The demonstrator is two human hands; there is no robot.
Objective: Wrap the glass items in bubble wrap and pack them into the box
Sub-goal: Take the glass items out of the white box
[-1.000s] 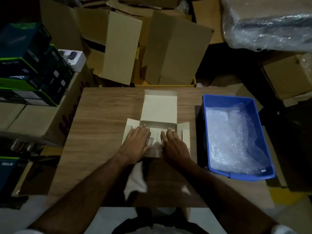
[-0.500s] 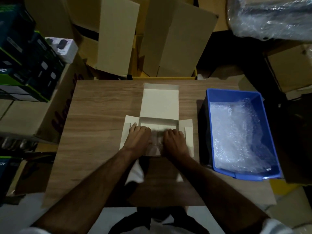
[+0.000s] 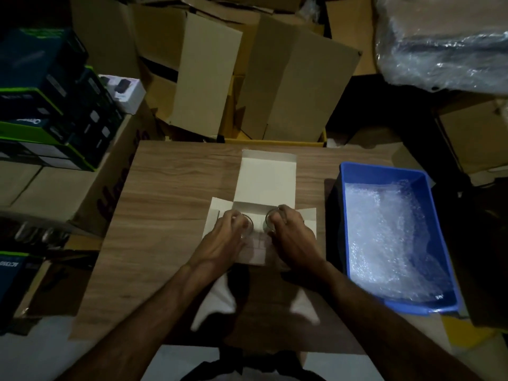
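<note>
A small white cardboard box (image 3: 266,179) lies open in the middle of the wooden table (image 3: 167,204), lid flap folded away from me and side flaps spread. My left hand (image 3: 225,237) grips a clear drinking glass (image 3: 247,225) at the box's left half. My right hand (image 3: 288,232) grips a second clear glass (image 3: 268,220) at the right half. Both glasses stand upright inside the box opening, their rims showing between my fingers. Bubble wrap (image 3: 390,243) fills a blue plastic bin (image 3: 382,171) to the right of the box.
Folded brown cartons (image 3: 291,86) lean behind the table's far edge. Stacked dark retail boxes (image 3: 46,105) sit on a large carton at the left. A plastic-wrapped bundle (image 3: 445,42) lies at the upper right. More cartons (image 3: 472,133) stand beyond the bin.
My hands lay flat over the box opening a second ago. Their fingers have since curled round the two glasses, whose rims are now visible.
</note>
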